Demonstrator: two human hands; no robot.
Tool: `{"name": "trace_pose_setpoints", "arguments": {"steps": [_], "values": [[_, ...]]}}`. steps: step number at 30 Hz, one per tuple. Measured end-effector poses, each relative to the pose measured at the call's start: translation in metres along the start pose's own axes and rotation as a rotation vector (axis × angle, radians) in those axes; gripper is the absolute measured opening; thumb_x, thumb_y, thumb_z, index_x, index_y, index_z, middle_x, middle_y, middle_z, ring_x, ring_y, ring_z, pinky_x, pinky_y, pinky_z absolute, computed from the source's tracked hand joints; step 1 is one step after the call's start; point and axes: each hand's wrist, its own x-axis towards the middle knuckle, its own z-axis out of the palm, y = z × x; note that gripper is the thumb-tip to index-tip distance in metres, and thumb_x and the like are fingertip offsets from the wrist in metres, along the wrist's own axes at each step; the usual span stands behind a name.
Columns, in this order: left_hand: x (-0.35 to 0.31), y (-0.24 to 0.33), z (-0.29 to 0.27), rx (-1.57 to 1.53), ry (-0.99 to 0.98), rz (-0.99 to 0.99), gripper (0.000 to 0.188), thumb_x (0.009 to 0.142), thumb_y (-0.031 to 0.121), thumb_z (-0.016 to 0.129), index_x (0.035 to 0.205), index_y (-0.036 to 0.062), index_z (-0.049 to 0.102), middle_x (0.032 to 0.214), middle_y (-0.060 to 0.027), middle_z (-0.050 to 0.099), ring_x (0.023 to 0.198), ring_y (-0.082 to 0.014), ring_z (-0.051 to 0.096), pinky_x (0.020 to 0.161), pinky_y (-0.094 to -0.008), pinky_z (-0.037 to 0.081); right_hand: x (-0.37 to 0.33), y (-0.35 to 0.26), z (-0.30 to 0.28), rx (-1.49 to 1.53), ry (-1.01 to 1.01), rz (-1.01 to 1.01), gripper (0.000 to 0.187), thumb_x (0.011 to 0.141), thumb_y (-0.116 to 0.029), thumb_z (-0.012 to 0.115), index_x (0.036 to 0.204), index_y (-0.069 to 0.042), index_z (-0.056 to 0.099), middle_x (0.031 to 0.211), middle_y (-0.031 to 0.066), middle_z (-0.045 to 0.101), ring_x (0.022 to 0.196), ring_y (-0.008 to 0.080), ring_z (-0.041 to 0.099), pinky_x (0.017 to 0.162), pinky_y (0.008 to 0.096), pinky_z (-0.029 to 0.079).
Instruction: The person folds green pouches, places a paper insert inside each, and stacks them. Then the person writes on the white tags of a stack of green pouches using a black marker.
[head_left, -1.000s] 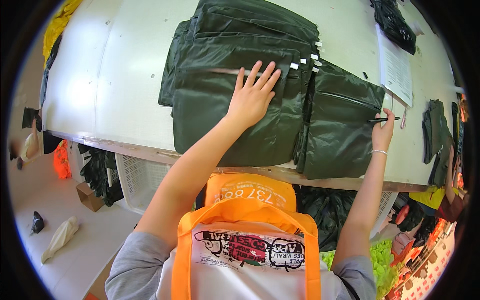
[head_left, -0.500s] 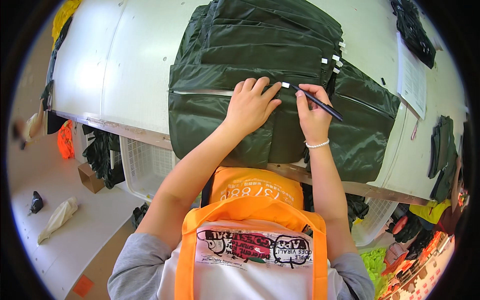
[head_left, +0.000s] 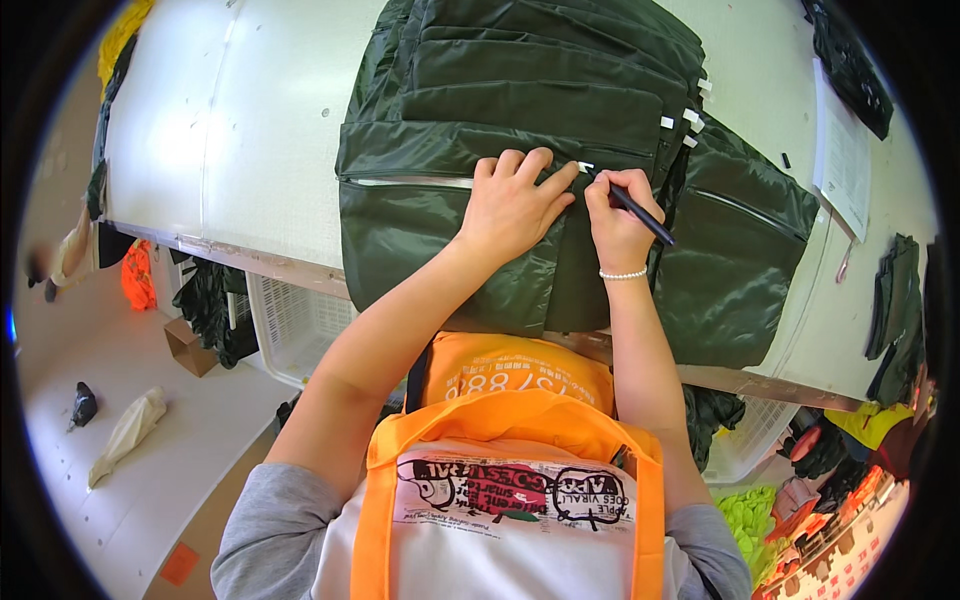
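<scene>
A pile of dark green, shiny fabric pieces (head_left: 450,250) covers the middle of the table, with small white labels along its right side. My left hand (head_left: 515,205) lies open on the top piece, its fingers spread and the index fingertip beside one white label (head_left: 586,168). In my right hand (head_left: 622,222) is a black pen (head_left: 640,212), pinched near its lower end. The pen's tip meets that label; whether it leaves a mark is too small to tell. Other white labels (head_left: 692,121) stick out from the pile further right.
A white table (head_left: 270,120) bears the pile. Paper sheets (head_left: 842,150) and black fabric (head_left: 850,70) lie at the far right. White plastic baskets (head_left: 295,315) stand under the front edge. More dark garments (head_left: 893,310) lie right, bright clothing (head_left: 745,530) below them.
My right hand has moved slightly left, bringing the pen tip onto the label. My left hand has shifted a little right and stays flat on the fabric.
</scene>
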Motion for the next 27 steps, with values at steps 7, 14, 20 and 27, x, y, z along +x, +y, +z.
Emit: {"name": "trace_pose_setpoints", "arguments": {"steps": [7, 14, 20, 27], "values": [[0.001, 0.0, 0.001, 0.017, 0.015, 0.007, 0.035, 0.084, 0.033, 0.066, 0.118, 0.0253, 0.063, 0.109, -0.0003, 0.055, 0.094, -0.0216, 0.052, 0.076, -0.0382, 0.04, -0.001, 0.002, 0.003, -0.025, -0.007, 0.021, 0.01, 0.078, -0.004, 0.069, 0.077, -0.002, 0.06, 0.061, 0.0044, 0.058, 0.052, 0.0091, 0.053, 0.051, 0.0228, 0.044], [0.001, -0.001, 0.003, 0.021, 0.025, 0.006, 0.035, 0.084, 0.032, 0.065, 0.118, 0.025, 0.063, 0.108, -0.0004, 0.056, 0.094, -0.0217, 0.052, 0.076, -0.0381, 0.039, -0.001, 0.005, 0.0, -0.029, -0.061, 0.009, 0.01, 0.077, -0.003, 0.069, 0.076, -0.003, 0.059, 0.062, 0.0058, 0.058, 0.051, 0.0101, 0.053, 0.05, 0.0242, 0.044], [0.0, 0.001, 0.003, -0.021, 0.042, -0.004, 0.033, 0.084, 0.029, 0.065, 0.117, 0.024, 0.064, 0.107, -0.0011, 0.056, 0.094, -0.0223, 0.052, 0.077, -0.0377, 0.039, -0.004, 0.005, -0.006, 0.001, 0.015, 0.0, 0.008, 0.081, -0.005, 0.067, 0.081, -0.002, 0.06, 0.062, 0.004, 0.059, 0.052, 0.0093, 0.053, 0.05, 0.0243, 0.044], [-0.001, -0.019, 0.01, -0.499, 0.371, -0.075, 0.018, 0.088, 0.011, 0.057, 0.105, 0.0058, 0.061, 0.1, -0.0119, 0.056, 0.092, -0.0316, 0.053, 0.081, -0.0405, 0.043, -0.042, -0.056, -0.019, -0.553, -0.334, -0.132, 0.029, 0.079, -0.01, 0.069, 0.105, -0.006, 0.057, 0.081, 0.0124, 0.059, 0.08, 0.0315, 0.054, 0.072, 0.0428, 0.043]]}}
